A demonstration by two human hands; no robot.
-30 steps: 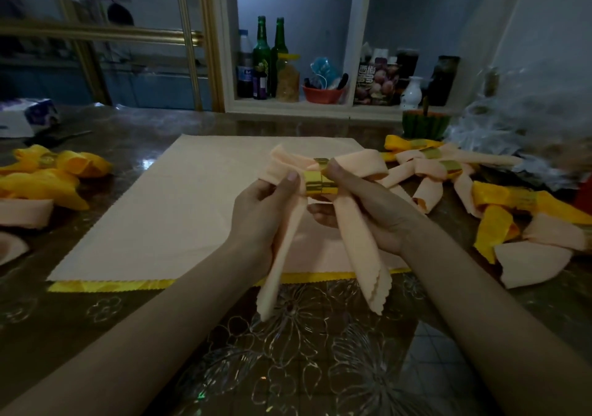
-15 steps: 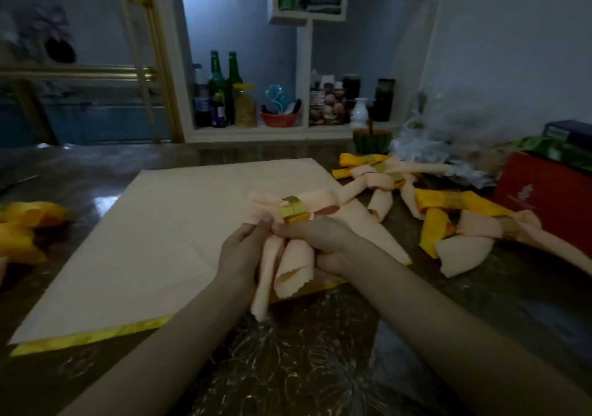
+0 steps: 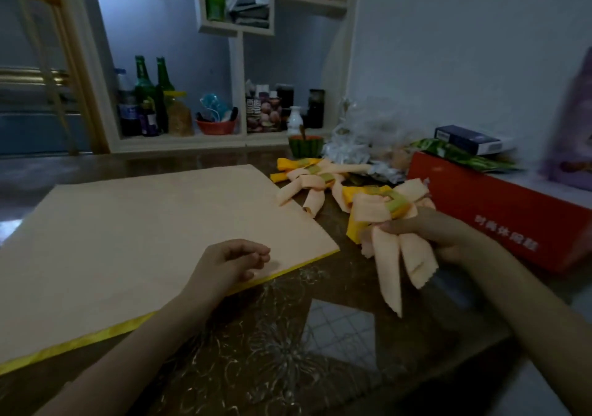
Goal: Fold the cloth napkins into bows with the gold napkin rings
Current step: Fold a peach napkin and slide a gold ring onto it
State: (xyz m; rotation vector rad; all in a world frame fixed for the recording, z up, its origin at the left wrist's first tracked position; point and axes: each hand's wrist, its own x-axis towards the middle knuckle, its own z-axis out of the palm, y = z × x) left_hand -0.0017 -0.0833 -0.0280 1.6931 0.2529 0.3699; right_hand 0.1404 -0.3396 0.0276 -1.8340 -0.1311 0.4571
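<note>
Head view: the right hand (image 3: 448, 236) is gripping the peach bow (image 3: 384, 252) under its gold ring (image 3: 395, 205) and has carried it rightward, just beside the finished bows (image 3: 307, 182). The left hand (image 3: 227, 263) has let go and is resting loosely curled and empty on the flat napkin (image 3: 128, 239).

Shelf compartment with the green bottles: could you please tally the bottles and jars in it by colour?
Green bottles: 2
Clear bottle with blue label: 1
Small purple bottle: 1
Yellow-lidded jar: 1
Total: 5

Right hand (image 3: 426, 226) grips a peach bow (image 3: 384, 223) (gold ring (image 3: 397, 202) on); left hand (image 3: 230, 260) rests on flat napkin (image 3: 128, 223).
</note>
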